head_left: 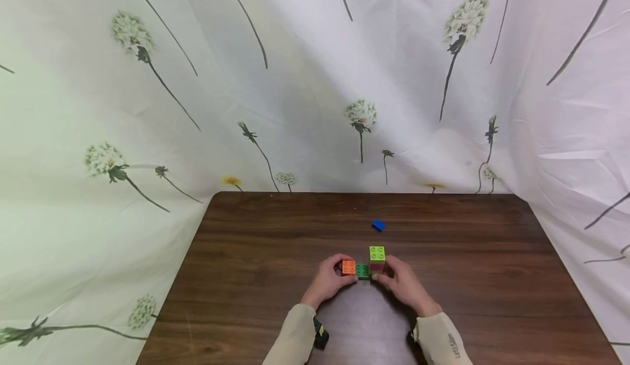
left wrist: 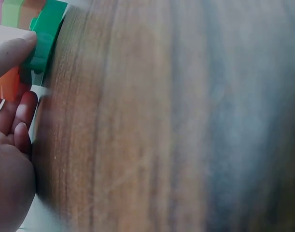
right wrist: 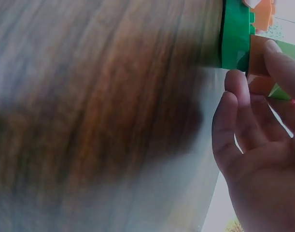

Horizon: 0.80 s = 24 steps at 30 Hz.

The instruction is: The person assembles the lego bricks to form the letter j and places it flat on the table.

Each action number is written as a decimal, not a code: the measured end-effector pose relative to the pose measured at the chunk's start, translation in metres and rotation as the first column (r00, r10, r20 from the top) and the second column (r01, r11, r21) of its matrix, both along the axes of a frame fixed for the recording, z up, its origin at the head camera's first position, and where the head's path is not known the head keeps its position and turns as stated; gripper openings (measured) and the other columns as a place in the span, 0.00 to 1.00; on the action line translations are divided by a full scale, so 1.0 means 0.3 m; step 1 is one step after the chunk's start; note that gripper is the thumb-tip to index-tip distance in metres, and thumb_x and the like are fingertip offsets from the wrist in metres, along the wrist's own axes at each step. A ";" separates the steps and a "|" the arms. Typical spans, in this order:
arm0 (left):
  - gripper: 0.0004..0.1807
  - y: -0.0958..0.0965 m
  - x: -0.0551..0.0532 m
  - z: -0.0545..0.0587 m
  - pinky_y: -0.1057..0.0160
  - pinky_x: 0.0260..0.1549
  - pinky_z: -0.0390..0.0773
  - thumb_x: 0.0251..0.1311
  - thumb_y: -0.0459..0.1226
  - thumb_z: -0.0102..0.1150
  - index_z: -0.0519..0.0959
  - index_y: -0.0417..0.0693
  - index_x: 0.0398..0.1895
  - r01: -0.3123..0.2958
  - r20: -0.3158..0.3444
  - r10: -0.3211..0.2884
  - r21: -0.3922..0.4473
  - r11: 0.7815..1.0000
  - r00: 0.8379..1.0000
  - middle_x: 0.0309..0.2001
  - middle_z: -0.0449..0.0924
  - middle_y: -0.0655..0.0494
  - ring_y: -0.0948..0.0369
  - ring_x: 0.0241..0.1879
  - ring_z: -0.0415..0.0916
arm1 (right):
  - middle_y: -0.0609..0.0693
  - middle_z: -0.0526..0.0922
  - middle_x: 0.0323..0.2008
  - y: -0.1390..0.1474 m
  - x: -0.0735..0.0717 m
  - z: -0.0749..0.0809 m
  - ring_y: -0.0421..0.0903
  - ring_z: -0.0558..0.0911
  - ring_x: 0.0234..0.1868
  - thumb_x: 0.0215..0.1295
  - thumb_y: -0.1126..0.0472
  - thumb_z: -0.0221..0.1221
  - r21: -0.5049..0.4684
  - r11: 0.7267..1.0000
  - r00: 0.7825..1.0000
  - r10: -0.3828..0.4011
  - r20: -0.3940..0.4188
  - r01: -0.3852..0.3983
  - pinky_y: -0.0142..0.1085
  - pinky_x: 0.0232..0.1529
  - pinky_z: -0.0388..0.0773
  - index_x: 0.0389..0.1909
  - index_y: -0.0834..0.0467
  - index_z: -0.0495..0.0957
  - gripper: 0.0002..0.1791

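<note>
A dark green toy building brick [head_left: 362, 271] lies on the table, with an orange brick [head_left: 348, 267] on its left end. My left hand [head_left: 327, 280] pinches that orange end between thumb and fingers. On the right end rises a stack topped by a lime green brick [head_left: 377, 253], with a pink brick [head_left: 377, 267] beneath. In the right wrist view a brown brick [right wrist: 258, 55] sits directly on the dark green one, followed by a light green brick [right wrist: 282, 92]. My right hand [head_left: 406, 285] grips the stack low down, its thumb on the brown brick.
A small blue brick [head_left: 378, 225] lies alone farther back on the dark wooden table [head_left: 266, 233]. Behind the table's far edge hangs a white cloth [head_left: 305, 108] printed with dandelions. A dark wrist device [head_left: 321, 336] shows at the left sleeve.
</note>
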<state>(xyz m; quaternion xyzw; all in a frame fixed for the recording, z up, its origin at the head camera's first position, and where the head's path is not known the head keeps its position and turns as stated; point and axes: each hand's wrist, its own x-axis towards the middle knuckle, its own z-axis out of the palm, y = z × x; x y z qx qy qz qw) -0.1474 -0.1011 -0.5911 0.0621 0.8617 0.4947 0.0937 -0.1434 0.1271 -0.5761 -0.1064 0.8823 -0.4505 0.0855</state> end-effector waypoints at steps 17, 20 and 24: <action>0.23 0.001 0.004 -0.004 0.68 0.37 0.70 0.50 0.47 0.72 0.78 0.56 0.49 0.006 -0.008 -0.006 0.036 0.999 1.000 0.40 0.78 0.60 0.64 0.37 0.70 | 0.47 0.79 0.34 -0.007 -0.001 0.012 0.40 0.76 0.33 0.59 0.59 0.66 -0.060 0.995 0.996 -0.076 0.047 0.079 0.32 0.34 0.73 0.51 0.55 0.72 0.20; 0.23 0.000 0.004 0.001 0.68 0.36 0.70 0.51 0.47 0.72 0.77 0.55 0.50 0.014 -0.015 -0.013 0.044 0.999 1.000 0.40 0.78 0.59 0.63 0.37 0.70 | 0.49 0.77 0.33 -0.011 -0.003 0.018 0.42 0.75 0.33 0.59 0.60 0.67 -0.067 0.993 0.994 -0.095 0.049 0.098 0.32 0.34 0.72 0.51 0.58 0.73 0.21; 0.23 0.000 0.003 0.005 0.67 0.37 0.71 0.52 0.47 0.71 0.77 0.55 0.52 0.022 -0.009 -0.022 0.042 0.999 1.000 0.41 0.78 0.59 0.64 0.38 0.70 | 0.50 0.79 0.36 -0.014 -0.008 0.020 0.42 0.76 0.34 0.58 0.60 0.67 -0.076 0.990 0.992 -0.111 0.062 0.116 0.32 0.34 0.73 0.52 0.59 0.73 0.22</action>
